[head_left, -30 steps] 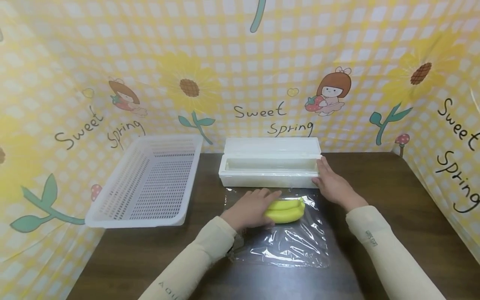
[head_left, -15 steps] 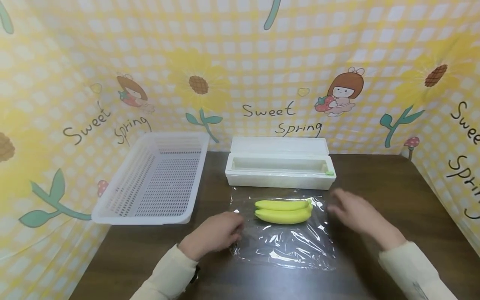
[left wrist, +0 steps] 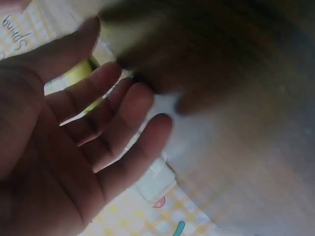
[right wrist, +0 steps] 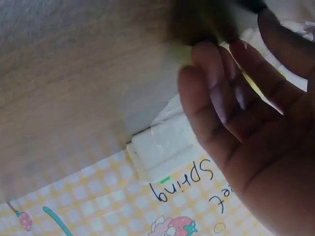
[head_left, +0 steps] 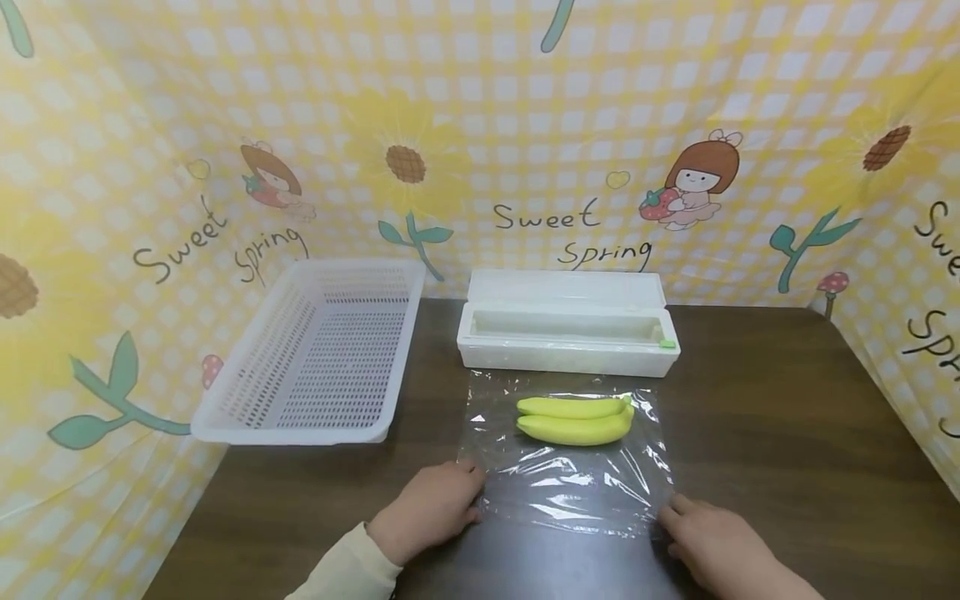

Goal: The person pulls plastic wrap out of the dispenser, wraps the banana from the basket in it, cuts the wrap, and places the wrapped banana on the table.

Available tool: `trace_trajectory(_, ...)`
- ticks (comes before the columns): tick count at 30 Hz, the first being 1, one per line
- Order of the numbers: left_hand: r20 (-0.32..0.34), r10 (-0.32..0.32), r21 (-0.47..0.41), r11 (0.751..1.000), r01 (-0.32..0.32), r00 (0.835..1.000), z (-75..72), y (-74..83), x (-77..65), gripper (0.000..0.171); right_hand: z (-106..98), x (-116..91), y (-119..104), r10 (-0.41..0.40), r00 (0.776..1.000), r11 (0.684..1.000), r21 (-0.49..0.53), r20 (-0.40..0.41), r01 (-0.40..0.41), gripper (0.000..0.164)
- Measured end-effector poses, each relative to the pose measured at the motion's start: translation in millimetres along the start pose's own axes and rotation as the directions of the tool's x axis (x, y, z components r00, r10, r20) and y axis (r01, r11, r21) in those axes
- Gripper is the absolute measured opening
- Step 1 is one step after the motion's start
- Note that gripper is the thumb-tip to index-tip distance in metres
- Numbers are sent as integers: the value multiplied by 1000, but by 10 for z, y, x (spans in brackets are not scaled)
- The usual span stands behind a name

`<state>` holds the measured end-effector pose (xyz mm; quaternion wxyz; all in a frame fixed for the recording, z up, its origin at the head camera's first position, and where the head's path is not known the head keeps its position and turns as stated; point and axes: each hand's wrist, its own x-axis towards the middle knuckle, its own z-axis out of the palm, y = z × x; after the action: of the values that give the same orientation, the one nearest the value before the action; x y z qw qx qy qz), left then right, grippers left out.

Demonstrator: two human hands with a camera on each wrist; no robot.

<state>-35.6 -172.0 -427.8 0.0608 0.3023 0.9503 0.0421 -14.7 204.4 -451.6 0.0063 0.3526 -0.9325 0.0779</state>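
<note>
Two yellow bananas (head_left: 576,429), joined at the stem, lie on a sheet of clear plastic wrap (head_left: 558,492) spread over the table. The wrap runs back to a long white wrap box (head_left: 566,358), whose lid stands up. At the sheet's front left edge is my left hand (head_left: 433,508), its thumb and loosely bent fingers apart in the left wrist view. My right hand (head_left: 720,537) is at the front right corner, fingers (right wrist: 209,64) relaxed and the thumb apart from them. Neither hand visibly grips the wrap, though the fingertips are partly in shadow.
A white perforated plastic basket (head_left: 386,417) stands on the left of the dark wooden table (head_left: 780,417). A small green slider (head_left: 667,343) sits on the box's right end. A yellow checked cloth (head_left: 510,150) hangs behind and on both sides.
The left hand has left the bananas and come forward to the wrap's left edge. My right hand has left the box's right end and come down to the front right corner.
</note>
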Motion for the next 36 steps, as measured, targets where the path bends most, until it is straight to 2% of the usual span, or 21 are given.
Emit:
trace_trajectory(4,-73,49,93,995,-42,996,35,-15,46,18,78,-3,-17,-80,985,992,-106,-153,64,32)
trace_trajectory(7,-87,70,117,991,-59,994,48,-33,49,19,102,-3,-22,-86,983,989,-135,-164,64,31)
trace_trajectory(12,-46,78,78,994,-75,996,46,-34,-17,18,51,-14,-43,-60,992,990,-136,-109,45,26)
trace_trajectory(14,-49,93,63,994,-90,994,35,-33,-47,18,9,-27,-40,-49,992,991,-126,-119,34,26)
trace_trajectory(19,-92,138,49,990,-134,986,-51,-71,-69,21,-96,-30,18,-48,970,991,-132,-239,17,27)
trace_trajectory(23,-105,151,31,988,-149,983,-165,-118,-21,21,-200,30,78,-62,949,990,-142,-308,19,27)
trace_trajectory(29,-115,136,-41,989,-141,984,-337,-193,104,21,-365,180,204,-83,940,991,-130,-332,42,31)
trace_trajectory(33,-98,93,-109,989,-103,991,-437,-277,225,14,-476,299,337,-85,927,991,-125,-366,42,31)
trace_trajectory(36,-95,47,-154,986,-62,994,-497,-356,332,9,-544,417,455,-63,928,994,-104,-368,26,28)
